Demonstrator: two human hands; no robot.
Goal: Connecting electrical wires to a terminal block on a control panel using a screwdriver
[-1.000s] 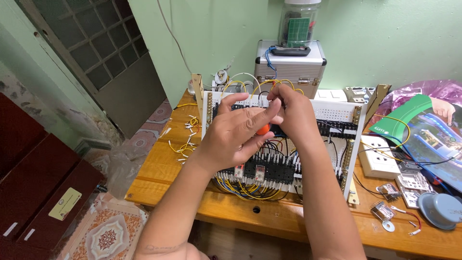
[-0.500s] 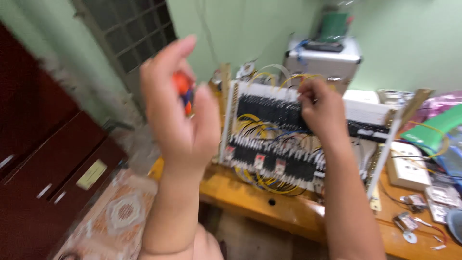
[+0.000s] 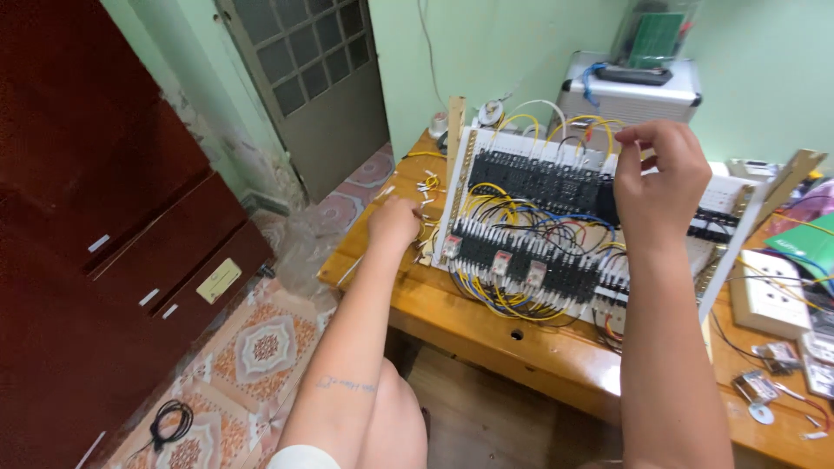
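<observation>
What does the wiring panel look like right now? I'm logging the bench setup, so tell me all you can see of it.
The panel is a white board propped tilted on the wooden table, leaning back toward the green wall. Rows of black terminal blocks and relays run across it, linked by yellow, blue and black wires looping out at top and bottom. Perforated metal rails edge its sides. The right hand pinches at its upper edge; the left hand rests on the table beside its left rail.
</observation>
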